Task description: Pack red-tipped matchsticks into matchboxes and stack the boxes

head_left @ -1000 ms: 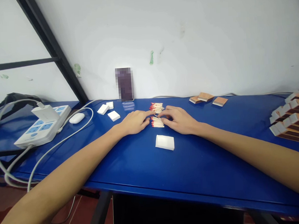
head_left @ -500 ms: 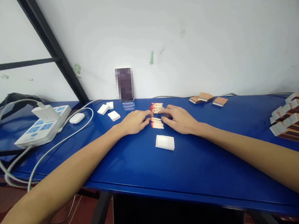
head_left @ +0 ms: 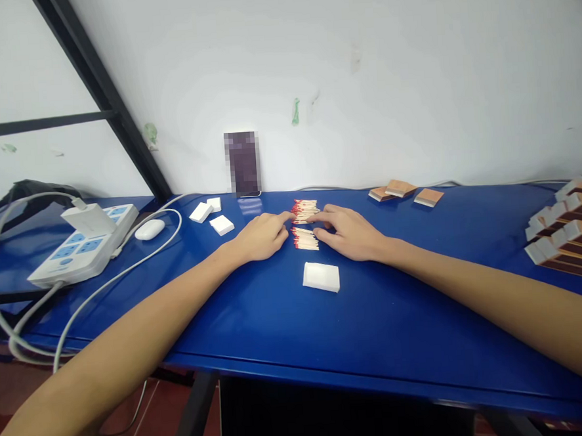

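Observation:
Two groups of red-tipped matches lie on the blue table between my hands, a far group (head_left: 306, 210) and a near group (head_left: 305, 238), heads to the left. My left hand (head_left: 263, 237) is open, its index fingertip at the heads of the far matches. On the other side, my right hand (head_left: 347, 232) is open too, index fingertip at the stick ends of the far group and thumb beside the near one. Neither hand has matches lifted. A white matchbox tray (head_left: 321, 277) rests closer to me.
Small white trays (head_left: 222, 225) lie at the left, orange matchbox sleeves (head_left: 428, 198) at the back right. Several matchboxes (head_left: 573, 240) are stacked far right. A phone (head_left: 243, 165) leans on the wall. A power strip (head_left: 86, 247), cables and a white case (head_left: 150, 230) occupy the left.
My left fingers have drawn slightly left and away from the near matches, thumb tucked closer. My right index finger has shifted a little left along the far group.

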Demonstrator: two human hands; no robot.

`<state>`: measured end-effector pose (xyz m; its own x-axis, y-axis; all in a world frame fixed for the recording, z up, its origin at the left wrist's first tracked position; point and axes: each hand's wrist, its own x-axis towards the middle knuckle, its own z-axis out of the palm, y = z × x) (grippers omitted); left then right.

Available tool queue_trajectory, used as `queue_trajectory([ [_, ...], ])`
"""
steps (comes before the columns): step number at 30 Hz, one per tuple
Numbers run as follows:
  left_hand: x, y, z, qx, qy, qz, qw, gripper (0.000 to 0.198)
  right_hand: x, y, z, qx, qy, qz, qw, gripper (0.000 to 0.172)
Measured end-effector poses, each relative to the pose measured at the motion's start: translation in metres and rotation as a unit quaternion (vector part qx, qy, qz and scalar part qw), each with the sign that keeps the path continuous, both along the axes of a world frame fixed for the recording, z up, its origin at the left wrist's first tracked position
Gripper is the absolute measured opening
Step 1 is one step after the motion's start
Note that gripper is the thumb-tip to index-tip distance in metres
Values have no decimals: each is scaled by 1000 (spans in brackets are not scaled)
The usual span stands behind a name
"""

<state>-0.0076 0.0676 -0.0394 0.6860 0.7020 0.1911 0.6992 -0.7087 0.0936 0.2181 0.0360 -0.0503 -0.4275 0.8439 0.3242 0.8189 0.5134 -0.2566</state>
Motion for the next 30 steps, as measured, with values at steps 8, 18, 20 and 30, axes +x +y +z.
queue_trajectory([
  [8,-1,1,-1,-1,-10,-21,1000,42,-1,-3,2,-4,13,11,1000,38],
  [18,-1,0,1,-1,-5,-24,1000,37,1,0,-1,-3,21,29,999,39],
  [20,0,0,1,-1,-4,-25,1000,37,1,0,-1,-3,24,31,999,38],
  [30,-2,2,0,-4,-15,-28,1000,29,1,-1,0,5,31,37,999,33],
])
